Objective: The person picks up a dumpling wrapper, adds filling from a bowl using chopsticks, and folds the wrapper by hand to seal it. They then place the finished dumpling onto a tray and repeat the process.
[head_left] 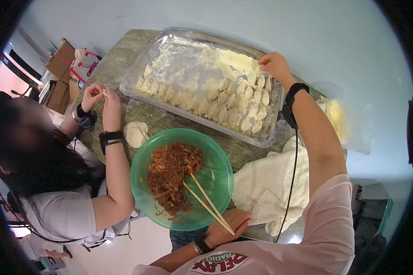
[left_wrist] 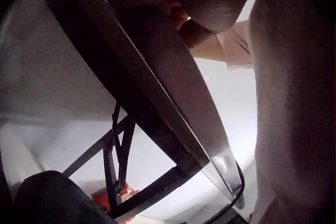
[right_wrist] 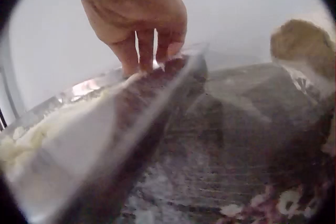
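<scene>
In the head view, my right hand point(head_left: 276, 68) reaches over the far right corner of the clear tray point(head_left: 199, 120), its fingertips pinching a pale dumpling, mostly hidden. Rows of floured dumplings point(head_left: 222, 99) lie below it. The right wrist view shows that hand point(right_wrist: 139, 19) with fingers pointing down inside the tray wall point(right_wrist: 157, 98). My left hand point(head_left: 228, 225) rests by the table's near edge, fingers relaxed, beside the green bowl point(head_left: 220, 183) of brown filling point(head_left: 172, 172). Wooden chopsticks point(head_left: 206, 201) lean in the bowl, their ends over that hand.
Another person point(head_left: 64, 201) at the left holds a small pale piece in both hands. White dough point(head_left: 136, 134) lies by the bowl. A white cloth point(head_left: 275, 183) is right of the bowl, with a dark cable across it. A plastic bag point(head_left: 348, 123) stands at the right.
</scene>
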`<move>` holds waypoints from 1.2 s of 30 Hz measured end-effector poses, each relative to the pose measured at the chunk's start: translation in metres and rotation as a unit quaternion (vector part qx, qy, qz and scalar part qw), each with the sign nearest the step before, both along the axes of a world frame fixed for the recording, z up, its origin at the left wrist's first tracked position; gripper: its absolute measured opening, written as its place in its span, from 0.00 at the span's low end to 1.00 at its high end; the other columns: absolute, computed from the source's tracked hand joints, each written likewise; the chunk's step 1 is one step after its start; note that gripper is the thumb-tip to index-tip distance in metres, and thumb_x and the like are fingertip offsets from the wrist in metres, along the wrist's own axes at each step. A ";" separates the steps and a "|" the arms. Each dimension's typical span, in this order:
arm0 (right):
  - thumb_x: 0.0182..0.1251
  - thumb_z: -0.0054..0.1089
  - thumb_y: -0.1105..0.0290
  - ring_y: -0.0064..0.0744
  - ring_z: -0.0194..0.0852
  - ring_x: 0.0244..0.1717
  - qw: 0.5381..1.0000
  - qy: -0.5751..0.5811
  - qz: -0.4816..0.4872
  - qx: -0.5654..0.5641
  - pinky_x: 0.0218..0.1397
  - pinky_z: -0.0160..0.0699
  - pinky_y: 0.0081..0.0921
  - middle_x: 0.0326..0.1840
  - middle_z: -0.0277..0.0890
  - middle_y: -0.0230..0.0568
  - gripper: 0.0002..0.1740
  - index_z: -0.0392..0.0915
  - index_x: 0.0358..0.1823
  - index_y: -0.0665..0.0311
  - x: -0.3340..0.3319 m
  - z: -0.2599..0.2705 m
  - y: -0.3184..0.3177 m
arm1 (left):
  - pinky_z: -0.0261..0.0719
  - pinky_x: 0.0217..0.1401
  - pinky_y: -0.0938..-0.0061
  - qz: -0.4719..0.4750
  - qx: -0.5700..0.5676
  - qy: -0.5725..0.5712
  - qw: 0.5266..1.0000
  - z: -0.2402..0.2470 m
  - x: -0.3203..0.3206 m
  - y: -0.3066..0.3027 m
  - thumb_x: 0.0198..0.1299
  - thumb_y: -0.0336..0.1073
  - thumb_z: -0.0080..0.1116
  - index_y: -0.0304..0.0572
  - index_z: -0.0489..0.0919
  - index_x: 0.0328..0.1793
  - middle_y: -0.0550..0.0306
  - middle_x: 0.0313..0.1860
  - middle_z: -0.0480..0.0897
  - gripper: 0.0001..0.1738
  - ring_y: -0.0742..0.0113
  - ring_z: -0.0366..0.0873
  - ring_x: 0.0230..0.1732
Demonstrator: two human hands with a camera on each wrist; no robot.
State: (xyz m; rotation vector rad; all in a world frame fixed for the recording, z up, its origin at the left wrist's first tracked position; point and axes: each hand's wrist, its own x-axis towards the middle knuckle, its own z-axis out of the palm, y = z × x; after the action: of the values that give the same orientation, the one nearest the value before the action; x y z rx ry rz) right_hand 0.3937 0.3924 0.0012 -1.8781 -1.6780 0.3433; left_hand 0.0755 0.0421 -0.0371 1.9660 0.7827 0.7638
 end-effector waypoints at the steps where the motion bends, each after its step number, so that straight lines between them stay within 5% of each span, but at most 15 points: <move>1: 0.46 0.66 0.71 0.35 0.80 0.33 1.000 -0.015 0.012 -0.005 0.39 0.77 0.30 0.32 0.82 0.39 0.12 0.83 0.35 0.62 0.003 -0.004 0.002 | 0.78 0.40 0.67 0.000 -0.004 -0.002 1.000 0.001 0.000 0.000 0.55 0.33 0.60 0.41 0.77 0.44 0.51 0.35 0.81 0.11 0.54 0.80 0.37; 6: 0.47 0.66 0.77 0.32 0.80 0.33 0.998 -0.057 0.003 -0.024 0.39 0.76 0.29 0.31 0.82 0.40 0.08 0.82 0.32 0.65 0.000 -0.008 0.000 | 0.78 0.40 0.66 0.005 -0.007 0.000 1.000 -0.005 0.000 -0.003 0.56 0.33 0.60 0.40 0.76 0.46 0.51 0.36 0.80 0.12 0.54 0.79 0.38; 17: 0.48 0.56 0.77 0.43 0.77 0.32 0.962 -0.270 0.016 0.032 0.36 0.75 0.34 0.28 0.78 0.38 0.04 0.79 0.24 0.60 0.004 -0.014 0.007 | 0.77 0.42 0.65 0.003 -0.011 0.000 1.000 0.000 0.001 -0.001 0.56 0.33 0.59 0.39 0.76 0.48 0.50 0.37 0.80 0.13 0.53 0.78 0.38; 24: 0.48 0.52 0.80 0.44 0.76 0.33 0.968 -0.238 0.069 0.027 0.37 0.74 0.34 0.29 0.78 0.41 0.07 0.78 0.24 0.62 0.001 -0.002 -0.005 | 0.77 0.37 0.64 0.003 -0.012 -0.002 1.000 0.002 0.001 0.002 0.56 0.33 0.59 0.40 0.76 0.44 0.50 0.33 0.79 0.10 0.52 0.78 0.35; 27: 0.49 0.56 0.77 0.48 0.76 0.35 0.982 -0.185 0.048 -0.007 0.40 0.75 0.36 0.32 0.78 0.47 0.03 0.79 0.25 0.63 0.001 0.018 -0.014 | 0.76 0.40 0.64 -0.021 -0.023 0.015 0.999 -0.001 0.001 0.001 0.57 0.32 0.57 0.39 0.75 0.44 0.50 0.35 0.79 0.10 0.51 0.78 0.38; 31: 0.53 0.58 0.77 0.33 0.77 0.36 0.996 -0.033 0.069 0.040 0.42 0.75 0.28 0.35 0.80 0.41 0.06 0.82 0.32 0.64 -0.007 0.056 -0.052 | 0.76 0.39 0.64 -0.021 -0.005 0.024 0.999 -0.001 0.000 0.003 0.56 0.33 0.57 0.40 0.75 0.43 0.50 0.35 0.79 0.09 0.51 0.78 0.37; 36: 0.57 0.61 0.74 0.18 0.72 0.35 0.970 0.202 0.097 -0.093 0.42 0.72 0.19 0.35 0.78 0.31 0.09 0.80 0.39 0.69 -0.032 0.105 -0.198 | 0.76 0.40 0.63 -0.015 0.020 0.014 1.000 -0.005 0.000 0.000 0.54 0.32 0.58 0.41 0.77 0.43 0.51 0.36 0.80 0.10 0.52 0.78 0.37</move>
State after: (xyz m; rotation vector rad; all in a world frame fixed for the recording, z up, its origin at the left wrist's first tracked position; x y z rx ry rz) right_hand 0.3617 0.1944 0.1062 -1.6298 -1.5866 0.9260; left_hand 0.0750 0.0423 -0.0419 2.0233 0.7592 0.7413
